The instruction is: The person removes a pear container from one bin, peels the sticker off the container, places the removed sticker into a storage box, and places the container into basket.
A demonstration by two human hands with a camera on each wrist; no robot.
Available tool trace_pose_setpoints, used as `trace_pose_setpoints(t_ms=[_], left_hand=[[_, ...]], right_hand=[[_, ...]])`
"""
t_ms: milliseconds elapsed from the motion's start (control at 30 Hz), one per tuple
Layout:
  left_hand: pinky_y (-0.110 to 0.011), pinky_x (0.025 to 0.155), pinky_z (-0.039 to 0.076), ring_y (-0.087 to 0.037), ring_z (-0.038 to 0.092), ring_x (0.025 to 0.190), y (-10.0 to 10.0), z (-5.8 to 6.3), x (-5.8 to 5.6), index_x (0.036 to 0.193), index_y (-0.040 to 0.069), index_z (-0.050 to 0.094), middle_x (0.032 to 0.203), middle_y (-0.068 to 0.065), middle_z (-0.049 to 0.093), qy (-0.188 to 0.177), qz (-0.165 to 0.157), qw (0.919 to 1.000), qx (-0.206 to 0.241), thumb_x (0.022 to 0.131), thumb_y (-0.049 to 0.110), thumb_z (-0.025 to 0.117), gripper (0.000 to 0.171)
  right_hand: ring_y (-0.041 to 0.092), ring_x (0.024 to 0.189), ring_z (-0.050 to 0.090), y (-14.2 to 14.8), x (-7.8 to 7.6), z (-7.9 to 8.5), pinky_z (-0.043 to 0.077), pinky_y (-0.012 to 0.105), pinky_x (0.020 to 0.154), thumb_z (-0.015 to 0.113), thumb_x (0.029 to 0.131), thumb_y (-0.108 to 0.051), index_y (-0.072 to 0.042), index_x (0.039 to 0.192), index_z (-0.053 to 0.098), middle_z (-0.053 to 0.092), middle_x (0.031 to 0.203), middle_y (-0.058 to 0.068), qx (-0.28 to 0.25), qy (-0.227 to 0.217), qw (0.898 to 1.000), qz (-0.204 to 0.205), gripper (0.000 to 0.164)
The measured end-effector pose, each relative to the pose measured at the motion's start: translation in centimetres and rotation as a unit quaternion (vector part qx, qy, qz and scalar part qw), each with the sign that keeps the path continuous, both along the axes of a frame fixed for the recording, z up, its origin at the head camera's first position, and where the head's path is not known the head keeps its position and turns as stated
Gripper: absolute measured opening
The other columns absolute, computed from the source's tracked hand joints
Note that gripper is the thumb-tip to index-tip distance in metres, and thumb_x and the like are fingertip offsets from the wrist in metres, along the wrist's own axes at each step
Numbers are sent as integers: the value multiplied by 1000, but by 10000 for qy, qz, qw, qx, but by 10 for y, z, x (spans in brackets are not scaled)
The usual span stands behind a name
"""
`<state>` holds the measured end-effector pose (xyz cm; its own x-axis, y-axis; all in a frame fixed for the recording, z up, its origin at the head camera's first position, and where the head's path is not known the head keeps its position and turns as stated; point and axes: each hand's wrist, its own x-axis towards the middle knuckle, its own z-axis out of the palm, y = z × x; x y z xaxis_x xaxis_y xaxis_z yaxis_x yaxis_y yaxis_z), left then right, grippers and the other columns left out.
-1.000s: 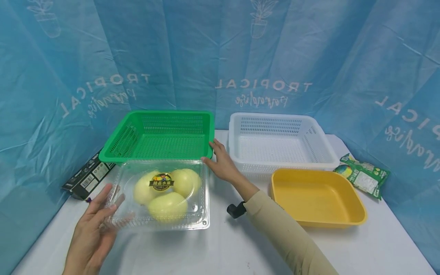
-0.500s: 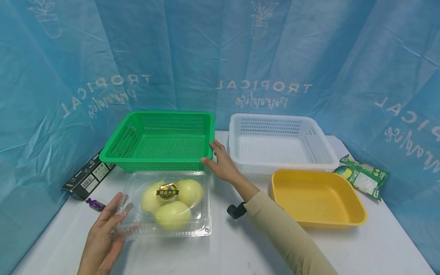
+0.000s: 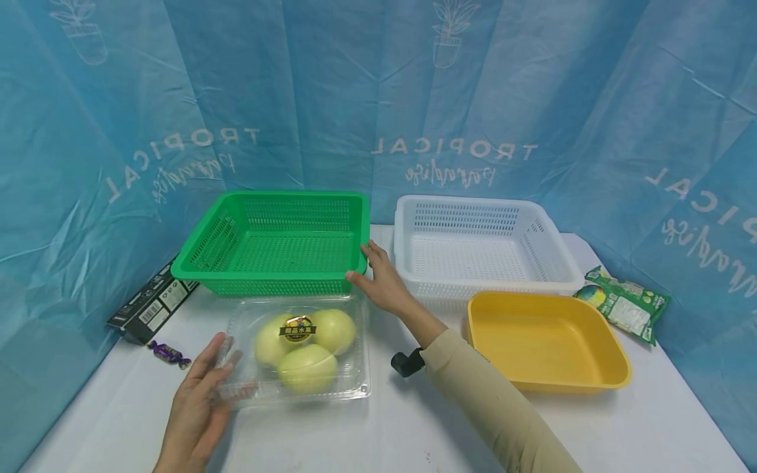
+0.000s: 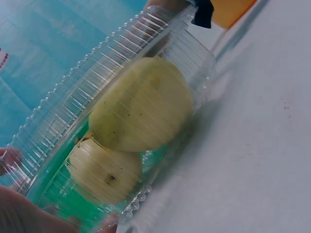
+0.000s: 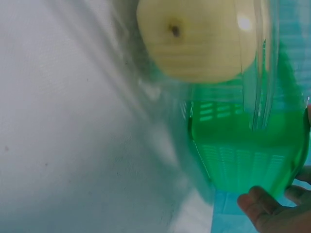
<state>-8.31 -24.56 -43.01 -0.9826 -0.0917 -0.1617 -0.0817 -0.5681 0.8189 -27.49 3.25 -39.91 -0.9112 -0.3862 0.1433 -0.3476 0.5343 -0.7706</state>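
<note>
My left hand (image 3: 198, 401) grips the left edge of a clear plastic clamshell fruit box (image 3: 351, 387), thumb and fingers on either side of it. Three pale yellow-green fruits (image 3: 307, 368) lie inside under a black and gold label (image 3: 298, 328). The left wrist view shows two fruits (image 4: 146, 104) through the ribbed wall, with the white table close below. Beyond the box stands a green slotted basket (image 3: 272, 286). My right hand (image 3: 384, 282) touches its front right corner, thumb at the front rim and fingers along the right side, extended rather than curled.
A white slotted basket (image 3: 485, 286) stands right of the green one, with a yellow tub (image 3: 547, 384) before it. A green snack packet (image 3: 629, 305) lies far right. At left are a black box (image 3: 150, 309) and a purple-wrapped candy (image 3: 168, 353). A blue curtain (image 3: 331, 98) surrounds the table.
My left hand has moved the fruit box rightward and toward me, away from overlapping the green basket's front. The purple candy now shows fully. My right hand has stayed at the basket corner.
</note>
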Motion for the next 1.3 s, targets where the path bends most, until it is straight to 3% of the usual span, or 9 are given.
trace_pose_setpoints(t_ms=[300,400,533,667,767,933,1067,1167,1300], left_hand=[[-30,89,52,9,43,117,12,4,-5,151,33,17,160,9,6,-284,-221,9946,-977,99,15,46,61],[-25,92,50,12,44,116,14,6,-6,151,33,17,161,6,5,-359,-257,9885,-1448,99,18,48,62],[-37,113,31,12,42,122,18,6,-7,150,35,19,161,4,7,-394,-343,9791,-1966,98,19,50,63],[-57,117,8,-8,29,141,21,7,-9,150,37,19,161,0,6,-419,-492,9682,-2416,96,20,53,66],[-59,116,10,-25,19,146,23,8,-11,150,38,17,161,-4,6,-374,-622,9592,-2732,95,20,55,69],[-54,115,17,-31,20,145,26,10,-14,149,41,14,160,-7,6,-337,-795,9426,-3226,95,22,56,71],[-23,104,38,-31,23,143,27,11,-15,149,41,14,159,-9,7,-232,-960,9287,-3574,94,24,56,71],[-5,87,37,-33,23,143,29,12,-15,150,39,14,159,-11,8,-14,-1120,9216,-3715,94,23,57,72],[-19,97,41,-38,23,142,30,12,-16,151,34,14,158,-15,10,229,-1290,9105,-3923,94,20,57,73]], right_hand=[[33,135,39,3,4,3,39,49,106,51,96,-39,-10,151,21,9,160,8,64,53,10000,-6,69],[34,136,39,4,5,4,38,49,107,50,97,-37,-10,151,20,9,160,10,69,49,10000,18,67],[35,134,40,6,5,3,38,50,106,48,98,-36,-10,151,21,10,159,11,47,71,9999,59,65],[35,136,37,8,5,1,37,50,108,47,98,-36,-9,150,22,12,159,11,32,108,9999,89,63],[34,139,34,9,6,1,36,50,109,46,99,-37,-9,150,23,13,159,11,40,137,9999,75,63],[35,138,34,11,9,1,36,51,108,46,99,-35,-8,150,23,13,159,13,11,121,9999,106,62],[36,136,37,12,10,1,37,51,107,46,99,-35,-8,150,23,13,159,13,26,148,9998,131,62],[36,138,35,13,10,1,35,52,109,46,99,-36,-8,150,24,13,159,13,84,192,9997,123,63],[36,141,28,13,10,0,30,53,111,47,98,-37,-8,150,23,14,158,14,173,223,9995,117,64]])
